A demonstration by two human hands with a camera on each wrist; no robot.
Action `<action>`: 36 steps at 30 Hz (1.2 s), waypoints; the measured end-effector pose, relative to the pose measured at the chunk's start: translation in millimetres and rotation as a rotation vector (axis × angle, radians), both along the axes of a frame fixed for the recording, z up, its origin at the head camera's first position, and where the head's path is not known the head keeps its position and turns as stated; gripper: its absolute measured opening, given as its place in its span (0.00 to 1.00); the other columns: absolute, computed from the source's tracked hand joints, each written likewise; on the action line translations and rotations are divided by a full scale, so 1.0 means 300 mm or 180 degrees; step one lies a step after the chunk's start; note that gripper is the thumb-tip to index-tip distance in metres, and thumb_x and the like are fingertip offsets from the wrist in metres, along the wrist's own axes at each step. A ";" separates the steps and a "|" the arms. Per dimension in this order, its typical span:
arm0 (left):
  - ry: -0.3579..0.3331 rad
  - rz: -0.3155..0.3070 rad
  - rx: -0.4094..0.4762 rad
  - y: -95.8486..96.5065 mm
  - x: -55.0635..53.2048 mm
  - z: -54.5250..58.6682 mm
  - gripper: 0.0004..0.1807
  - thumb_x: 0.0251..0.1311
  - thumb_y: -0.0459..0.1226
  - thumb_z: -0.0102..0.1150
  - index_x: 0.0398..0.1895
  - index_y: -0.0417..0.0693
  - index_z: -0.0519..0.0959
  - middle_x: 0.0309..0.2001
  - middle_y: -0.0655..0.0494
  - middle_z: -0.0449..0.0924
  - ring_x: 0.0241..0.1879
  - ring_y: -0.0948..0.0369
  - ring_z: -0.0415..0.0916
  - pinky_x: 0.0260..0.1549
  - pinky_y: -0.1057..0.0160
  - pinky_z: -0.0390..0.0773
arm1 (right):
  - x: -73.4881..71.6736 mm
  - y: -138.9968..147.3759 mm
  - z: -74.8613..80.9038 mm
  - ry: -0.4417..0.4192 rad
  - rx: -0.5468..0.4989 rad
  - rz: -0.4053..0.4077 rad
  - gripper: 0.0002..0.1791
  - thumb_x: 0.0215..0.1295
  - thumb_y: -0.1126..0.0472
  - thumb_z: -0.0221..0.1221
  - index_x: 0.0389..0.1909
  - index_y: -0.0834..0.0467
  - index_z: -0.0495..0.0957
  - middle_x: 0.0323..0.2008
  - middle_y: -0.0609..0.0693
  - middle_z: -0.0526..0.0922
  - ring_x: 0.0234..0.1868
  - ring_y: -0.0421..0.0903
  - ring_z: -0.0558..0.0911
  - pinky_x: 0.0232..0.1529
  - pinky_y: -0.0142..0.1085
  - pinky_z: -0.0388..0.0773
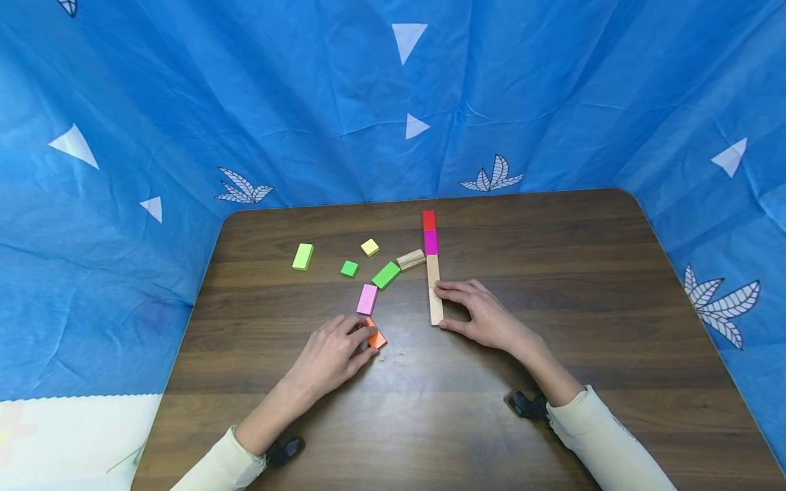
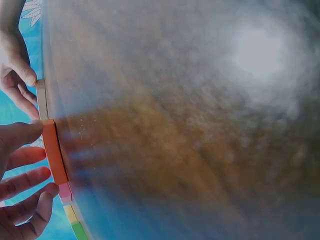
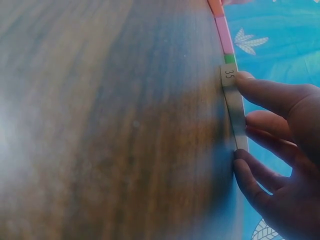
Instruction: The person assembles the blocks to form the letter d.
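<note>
The left hand (image 1: 331, 354) pinches an orange block (image 1: 376, 337) at the lower end of a bent row, its thumb by the near corner. A pink block (image 1: 367, 299), a green block (image 1: 386, 275) and a brown wooden block (image 1: 411, 260) continue that row up to a straight line. In the line lie a red block (image 1: 428, 220), a magenta block (image 1: 431, 243) and two pale wooden blocks, the far one (image 1: 432, 271) and the near one (image 1: 437, 310). The right hand (image 1: 488, 317) touches the near block's right side with thumb and fingertips; "35" shows on its end face (image 3: 228, 75).
Left of the rows lie a lime block (image 1: 303, 257), a small green block (image 1: 349, 269) and a small yellow block (image 1: 370, 247). The brown wooden table (image 1: 583, 273) is bordered by a blue patterned curtain (image 1: 344, 102) at the back and sides.
</note>
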State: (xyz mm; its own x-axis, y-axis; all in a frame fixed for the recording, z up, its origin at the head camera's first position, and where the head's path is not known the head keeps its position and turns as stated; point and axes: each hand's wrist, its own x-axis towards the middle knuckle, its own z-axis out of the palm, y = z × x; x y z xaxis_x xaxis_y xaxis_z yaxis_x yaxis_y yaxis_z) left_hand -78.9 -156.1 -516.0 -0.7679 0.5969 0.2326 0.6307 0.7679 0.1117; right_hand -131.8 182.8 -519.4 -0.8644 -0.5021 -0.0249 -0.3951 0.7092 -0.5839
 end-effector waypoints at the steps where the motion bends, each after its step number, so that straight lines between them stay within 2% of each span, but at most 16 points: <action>1: 0.0003 0.0001 -0.0006 0.001 0.000 0.000 0.18 0.63 0.49 0.78 0.53 0.56 0.90 0.52 0.60 0.86 0.46 0.59 0.83 0.43 0.59 0.88 | -0.001 0.000 0.001 0.0003 0.0000 0.0005 0.39 0.68 0.46 0.73 0.77 0.52 0.74 0.79 0.49 0.74 0.71 0.53 0.75 0.72 0.57 0.73; 9: 0.0043 0.0046 -0.0064 0.007 -0.003 0.002 0.19 0.63 0.50 0.78 0.53 0.55 0.90 0.51 0.59 0.87 0.47 0.58 0.85 0.46 0.57 0.87 | -0.003 0.000 0.005 0.0014 -0.0001 0.0013 0.39 0.68 0.46 0.73 0.77 0.53 0.74 0.79 0.49 0.74 0.71 0.53 0.75 0.71 0.56 0.74; 20: 0.0182 0.0129 -0.0045 0.017 -0.001 -0.004 0.18 0.60 0.50 0.80 0.50 0.57 0.90 0.49 0.61 0.87 0.44 0.59 0.84 0.38 0.60 0.82 | -0.001 0.001 0.001 -0.0028 0.0006 -0.0005 0.39 0.69 0.45 0.72 0.77 0.53 0.74 0.79 0.48 0.74 0.71 0.52 0.75 0.72 0.57 0.73; 36: 0.0240 0.0211 -0.0043 0.025 0.002 -0.006 0.18 0.58 0.49 0.81 0.50 0.58 0.90 0.48 0.63 0.87 0.41 0.61 0.84 0.38 0.60 0.82 | 0.000 0.003 -0.001 0.0015 -0.0056 0.0023 0.39 0.68 0.47 0.73 0.77 0.54 0.75 0.78 0.49 0.74 0.71 0.54 0.75 0.72 0.58 0.73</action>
State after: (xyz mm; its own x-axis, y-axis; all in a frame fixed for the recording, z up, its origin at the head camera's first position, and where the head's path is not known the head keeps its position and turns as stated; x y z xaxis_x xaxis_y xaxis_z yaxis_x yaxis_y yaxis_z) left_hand -78.1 -148.6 -517.7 -0.7865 0.5487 0.2834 0.5847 0.8094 0.0553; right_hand -131.9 183.7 -519.8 -0.8609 -0.5087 -0.0121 -0.4029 0.6960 -0.5943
